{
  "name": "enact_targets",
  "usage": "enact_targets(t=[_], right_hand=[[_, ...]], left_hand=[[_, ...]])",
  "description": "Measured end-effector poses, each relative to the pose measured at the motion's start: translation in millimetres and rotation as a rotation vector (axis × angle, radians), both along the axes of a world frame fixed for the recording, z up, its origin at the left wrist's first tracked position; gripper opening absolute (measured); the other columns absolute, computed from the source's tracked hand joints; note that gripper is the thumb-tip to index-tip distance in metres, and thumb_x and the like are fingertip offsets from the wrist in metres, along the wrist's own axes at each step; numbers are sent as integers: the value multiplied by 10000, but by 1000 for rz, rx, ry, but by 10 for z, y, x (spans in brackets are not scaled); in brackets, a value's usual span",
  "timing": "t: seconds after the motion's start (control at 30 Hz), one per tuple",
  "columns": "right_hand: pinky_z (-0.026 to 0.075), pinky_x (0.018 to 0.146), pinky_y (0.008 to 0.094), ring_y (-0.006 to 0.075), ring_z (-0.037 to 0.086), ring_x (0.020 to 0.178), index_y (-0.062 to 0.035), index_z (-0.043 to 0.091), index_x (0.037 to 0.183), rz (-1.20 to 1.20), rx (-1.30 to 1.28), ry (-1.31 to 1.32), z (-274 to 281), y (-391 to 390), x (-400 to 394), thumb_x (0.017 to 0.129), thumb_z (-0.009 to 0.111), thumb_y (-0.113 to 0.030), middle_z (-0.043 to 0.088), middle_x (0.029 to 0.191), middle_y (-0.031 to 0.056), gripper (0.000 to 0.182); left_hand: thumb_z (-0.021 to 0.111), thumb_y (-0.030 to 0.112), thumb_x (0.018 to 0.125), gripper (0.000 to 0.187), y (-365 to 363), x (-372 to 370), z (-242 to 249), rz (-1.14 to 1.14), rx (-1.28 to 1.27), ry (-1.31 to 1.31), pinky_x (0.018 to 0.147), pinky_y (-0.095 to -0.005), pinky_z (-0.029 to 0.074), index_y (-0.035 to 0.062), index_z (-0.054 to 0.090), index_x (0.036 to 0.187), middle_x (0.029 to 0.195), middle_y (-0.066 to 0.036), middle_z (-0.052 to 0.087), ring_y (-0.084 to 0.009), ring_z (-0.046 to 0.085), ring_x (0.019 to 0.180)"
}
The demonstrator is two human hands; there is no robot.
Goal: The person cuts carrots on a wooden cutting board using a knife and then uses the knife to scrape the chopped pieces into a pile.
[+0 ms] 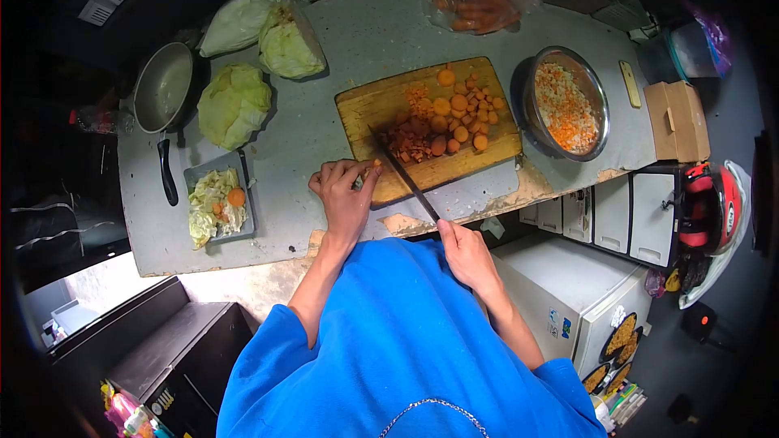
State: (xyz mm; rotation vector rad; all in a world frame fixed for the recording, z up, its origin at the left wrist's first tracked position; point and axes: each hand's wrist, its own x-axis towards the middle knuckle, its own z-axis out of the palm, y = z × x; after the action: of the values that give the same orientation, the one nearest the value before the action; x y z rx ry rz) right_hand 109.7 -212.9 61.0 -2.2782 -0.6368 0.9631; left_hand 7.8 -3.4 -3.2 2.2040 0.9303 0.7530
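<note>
Several fingers of the right hand [469, 255] were clamped round the knife [410, 182], angled across the cutting board [361, 105]. The left hand [345, 191], beside the board's left edge, had thumb and fingertips seemingly together on a small carrot piece [377, 162]. Chopped carrot [410, 142] and carrot rounds [458, 103] lay on the board. Chopping looked in hand; the next cut probably called for keeping fingertips clear. Right of the board stood a steel bowl [560, 57]; beyond the board, bagged carrots [466, 0].
</note>
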Motion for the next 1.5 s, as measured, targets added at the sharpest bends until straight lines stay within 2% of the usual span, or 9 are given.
enact_targets(t=[0.3, 0.5, 0.6, 0.67, 0.9, 0.97, 1.3, 1.37, 1.5], right_hand=[[494, 690, 514, 508, 645, 792, 21, 629, 945, 64, -43, 13, 61, -21, 35, 1106, 469, -409, 636, 797, 295, 486], [488, 698, 561, 540, 637, 811, 32, 637, 945, 113, -185, -155, 109, 71, -96, 1106, 457, -392, 637, 801, 308, 488], [489, 713, 563, 548, 636, 833, 37, 636, 942, 81, -164, -130, 3, 88, -68, 1111, 446, -387, 650, 826, 310, 495], [492, 708, 544, 544, 635, 808, 38, 627, 937, 38, 16, -30, -86, 73, -85, 1117, 437, -400, 648, 824, 311, 511], [480, 670, 498, 526, 591, 738, 41, 595, 927, -35, 65, 35, -21, 35, -74, 1122, 427, -425, 593, 758, 299, 532], [494, 717, 574, 534, 652, 860, 16, 652, 948, 9, -28, 58, 64, 59, -73, 1111, 456, -401, 671, 829, 310, 489], [513, 729, 580, 534, 656, 845, 17, 670, 960, 25, -35, 27, 76, 79, -105, 1107, 460, -397, 677, 821, 305, 487], [522, 747, 581, 541, 660, 845, 36, 665, 962, 62, -118, -81, 90, 99, -122, 1106, 458, -397, 691, 818, 296, 501], [527, 787, 581, 524, 673, 915, 38, 673, 951, 119, -269, -93, 117, 152, -115, 1111, 432, -404, 698, 867, 311, 528]], left_hand=[[815, 255, 899, 172, 18, 28, 48, -2, -63, 12, 986, -420, 271, 100, 838, 969, 894, -31, 719, -214, 558, 963], [806, 242, 907, 165, 27, 32, 68, -11, -85, 19, 983, -416, 271, 99, 836, 984, 897, -31, 722, -213, 559, 961], [799, 244, 914, 171, 39, 24, 52, -17, -60, 20, 977, -410, 271, 98, 835, 995, 895, -29, 716, -211, 558, 962], [795, 253, 919, 179, 13, 10, 63, -27, -58, 5, 980, -411, 270, 99, 835, 1000, 894, -29, 711, -209, 555, 962], [821, 264, 897, 218, 23, 10, 46, -17, -92, 33, 991, -396, 278, 105, 839, 1044, 909, -19, 718, -190, 572, 980], [825, 261, 892, 209, 37, 13, 74, -11, -92, 39, 980, -387, 278, 107, 844, 1032, 885, -14, 712, -186, 571, 963], [811, 230, 898, 177, 41, 7, 81, -25, -117, 36, 959, -380, 276, 120, 848, 1032, 863, -13, 702, -176, 562, 941], [807, 224, 900, 174, 40, 10, 78, -19, -113, 42, 957, -381, 278, 120, 848, 1033, 868, -10, 701, -177, 562, 939], [805, 228, 902, 175, 43, 5, 60, -18, -115, 47, 959, -382, 279, 120, 848, 1033, 880, -7, 703, -177, 564, 944]])
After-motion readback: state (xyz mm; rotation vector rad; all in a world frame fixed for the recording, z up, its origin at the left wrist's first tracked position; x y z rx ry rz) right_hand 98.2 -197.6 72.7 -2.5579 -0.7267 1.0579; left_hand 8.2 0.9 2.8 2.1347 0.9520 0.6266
